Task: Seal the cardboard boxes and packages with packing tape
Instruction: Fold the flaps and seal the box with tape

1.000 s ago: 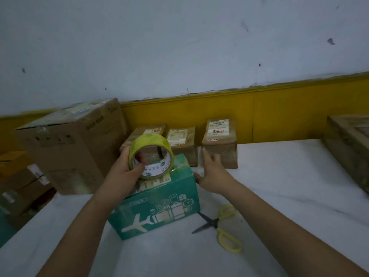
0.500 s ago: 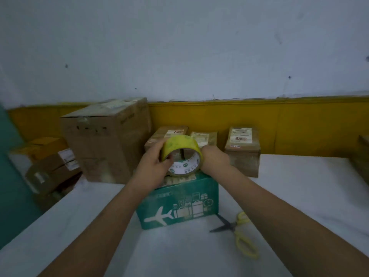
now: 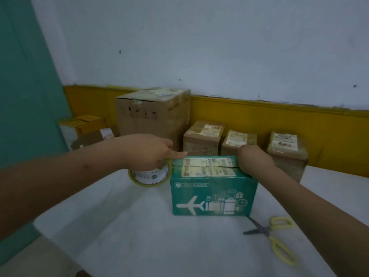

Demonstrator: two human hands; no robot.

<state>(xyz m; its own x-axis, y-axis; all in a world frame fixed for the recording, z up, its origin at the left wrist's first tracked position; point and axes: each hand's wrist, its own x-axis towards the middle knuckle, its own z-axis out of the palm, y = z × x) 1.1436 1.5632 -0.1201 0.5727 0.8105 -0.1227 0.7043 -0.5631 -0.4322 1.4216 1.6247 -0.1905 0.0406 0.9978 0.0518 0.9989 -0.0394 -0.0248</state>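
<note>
**Head view, both hands at the box.** The left hand [image 3: 147,152] grips the roll [image 3: 150,176] from above. Its fingers curl round the upper rim, and the forefinger stretches rightward to the left top edge of the box [image 3: 211,196]. The roll hangs just below that hand, close beside the box's left wall and low over the worktop [image 3: 159,242] (contact cannot be told).

The box lies directly right of the left hand and under the right hand [image 3: 254,161], which rests on the right end of the lid. The right hand's fingers pass over the far edge and are hidden, so whether they are straight or curled cannot be told.

The seam [image 3: 207,167] between the flaps runs left to right, from one hand to the other, splitting a label [image 3: 207,161]. This is the axis that governs the coming move.

Judgement: a strip should lie along the seam, anchored under the right hand and paid out toward the left, which alone carries the roll. Whether clear tape already spans the lid cannot be made out (blur).

Scissors [image 3: 267,231] lie on the worktop below and right of the right hand, which is the nearer hand for the cut. Parcels [image 3: 203,136] stand beyond both hands.
</note>
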